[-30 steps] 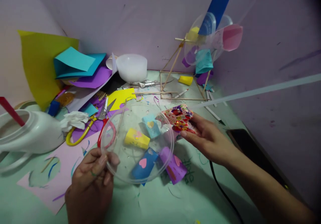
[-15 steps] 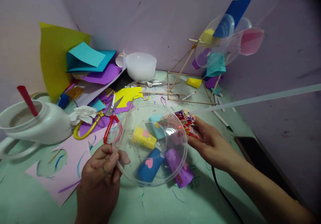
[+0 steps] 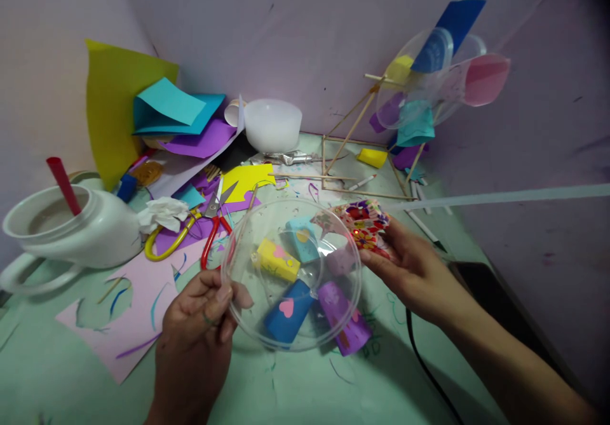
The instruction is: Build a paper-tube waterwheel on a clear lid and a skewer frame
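My left hand (image 3: 203, 323) pinches the left rim of a round clear plastic lid (image 3: 350, 323) and holds it above the table. Small paper cups sit around the lid's middle: a yellow cup (image 3: 277, 261), a light blue cup (image 3: 302, 239), a blue cup (image 3: 289, 314) with a pink heart, and a purple cup (image 3: 344, 320). A pinkish piece at the right shows dimly through the plastic. My right hand (image 3: 412, 269) is closed around a flower-patterned glue gun (image 3: 366, 222) with a red light. Its front end reaches behind the lid's upper right, and a long translucent glue stick (image 3: 505, 197) runs out rightward.
A stick frame (image 3: 350, 107) carrying a pinwheel of lids and coloured cups stands at the back right. Scissors (image 3: 216, 209), paper scraps (image 3: 119, 323) and a white pot (image 3: 90, 228) lie left. A white bowl (image 3: 273, 126) is behind. A black cord (image 3: 419, 355) trails right.
My view has shifted slightly, so the scene sits a little further right. My right hand has moved the glue gun a bit rightward, showing more of its patterned side. The lid stays in my left hand.
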`<state>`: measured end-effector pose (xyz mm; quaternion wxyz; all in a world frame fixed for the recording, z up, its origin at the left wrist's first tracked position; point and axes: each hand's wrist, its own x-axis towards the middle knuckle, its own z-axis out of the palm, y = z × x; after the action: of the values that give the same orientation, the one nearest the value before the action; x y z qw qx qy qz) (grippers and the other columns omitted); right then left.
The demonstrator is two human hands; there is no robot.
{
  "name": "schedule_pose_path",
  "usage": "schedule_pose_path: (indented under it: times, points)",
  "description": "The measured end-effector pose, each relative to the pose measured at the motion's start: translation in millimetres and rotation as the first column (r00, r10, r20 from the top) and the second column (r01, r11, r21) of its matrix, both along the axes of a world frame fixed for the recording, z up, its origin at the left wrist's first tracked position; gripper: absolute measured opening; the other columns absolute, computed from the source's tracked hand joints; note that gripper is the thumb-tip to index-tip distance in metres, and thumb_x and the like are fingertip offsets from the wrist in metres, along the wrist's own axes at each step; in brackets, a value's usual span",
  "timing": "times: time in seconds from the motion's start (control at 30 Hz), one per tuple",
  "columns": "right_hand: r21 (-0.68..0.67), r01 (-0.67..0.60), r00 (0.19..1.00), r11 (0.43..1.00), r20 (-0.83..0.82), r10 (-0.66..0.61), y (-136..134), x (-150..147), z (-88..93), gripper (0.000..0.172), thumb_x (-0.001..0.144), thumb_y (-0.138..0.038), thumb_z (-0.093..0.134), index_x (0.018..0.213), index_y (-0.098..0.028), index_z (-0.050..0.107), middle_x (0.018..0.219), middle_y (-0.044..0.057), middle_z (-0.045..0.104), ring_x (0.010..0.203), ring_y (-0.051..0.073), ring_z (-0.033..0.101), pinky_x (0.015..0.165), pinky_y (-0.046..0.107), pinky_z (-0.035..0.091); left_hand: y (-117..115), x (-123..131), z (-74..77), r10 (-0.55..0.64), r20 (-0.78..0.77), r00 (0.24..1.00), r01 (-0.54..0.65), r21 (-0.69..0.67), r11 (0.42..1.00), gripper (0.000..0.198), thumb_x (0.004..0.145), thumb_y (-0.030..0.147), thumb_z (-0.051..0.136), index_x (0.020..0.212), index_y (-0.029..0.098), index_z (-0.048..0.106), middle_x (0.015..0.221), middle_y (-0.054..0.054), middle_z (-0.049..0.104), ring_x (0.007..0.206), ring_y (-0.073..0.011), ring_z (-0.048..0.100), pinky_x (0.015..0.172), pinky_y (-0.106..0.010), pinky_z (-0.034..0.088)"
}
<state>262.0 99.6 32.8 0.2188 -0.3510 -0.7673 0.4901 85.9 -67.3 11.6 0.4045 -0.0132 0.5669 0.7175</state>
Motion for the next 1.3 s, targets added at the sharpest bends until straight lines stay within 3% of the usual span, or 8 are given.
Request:
schedule_pose_path:
  times: [0.1,0.23,0.53,0.73,1.3]
  points:
    - [-0.099,-0.02,0.999,0.995,-0.048,0.015,-1.7,-3.2,6.1,0.041,0.077,-0.028,0.058,0.118,-0.024,0.05,0.122,0.007,0.06,0.109,0.027,0.057,0.095,0.045,0.046,0.7,0.7,1.3,-0.006,0.016,1.0,0.006,-0.001,1.0,0.03,0.045,0.025,0.078,0.062,0.017,0.054,0.052,0.0,0.06,0.039,-0.0027,0.037,0.035,-0.01,0.029]
    - [-0.127,-0.032,0.997,0.991,-0.069,0.023,-3.3,-6.0,7.4,0.043,0.076,-0.027,0.059,0.118,-0.026,0.052,0.123,0.006,0.059,0.112,0.028,0.056,0.095,0.046,0.046,0.7,1.4,2.2,0.001,0.018,1.0,-0.002,0.015,1.0,0.029,0.043,0.025,0.077,0.059,0.017,0.054,0.051,-0.001,0.06,0.038,-0.0023,0.036,0.035,-0.009,0.028]
    - [-0.255,-0.166,0.986,0.952,-0.075,0.152,-8.1,-16.4,6.2,0.037,0.076,-0.031,0.059,0.112,-0.021,0.055,0.119,0.007,0.062,0.107,0.027,0.059,0.078,0.037,0.055,0.8,1.9,-1.3,-0.013,0.039,0.999,0.01,0.079,0.997,0.027,0.046,0.022,0.076,0.061,0.016,0.055,0.05,-0.002,0.061,0.035,-0.0016,0.034,0.032,-0.009,0.025]
    - [-0.213,-0.236,0.971,0.948,-0.079,0.225,-8.0,-24.0,1.8,0.035,0.077,-0.025,0.057,0.112,-0.02,0.055,0.113,0.006,0.065,0.1,0.024,0.063,0.082,0.036,0.054,-0.9,1.8,-0.3,-0.019,0.043,0.999,0.015,0.1,0.995,0.027,0.048,0.022,0.076,0.063,0.016,0.054,0.051,-0.002,0.061,0.036,-0.0021,0.036,0.034,-0.009,0.026]
    - [-0.291,-0.224,0.974,0.93,-0.042,0.221,-6.0,-29.7,-7.3,0.041,0.072,-0.031,0.063,0.109,-0.016,0.054,0.106,0.009,0.065,0.095,0.027,0.062,0.081,0.04,0.051,0.3,-0.3,-3.1,0.02,0.043,0.999,-0.023,0.065,0.998,0.031,0.049,0.025,0.077,0.066,0.016,0.053,0.051,0.0,0.06,0.036,-0.0019,0.035,0.034,-0.009,0.025]
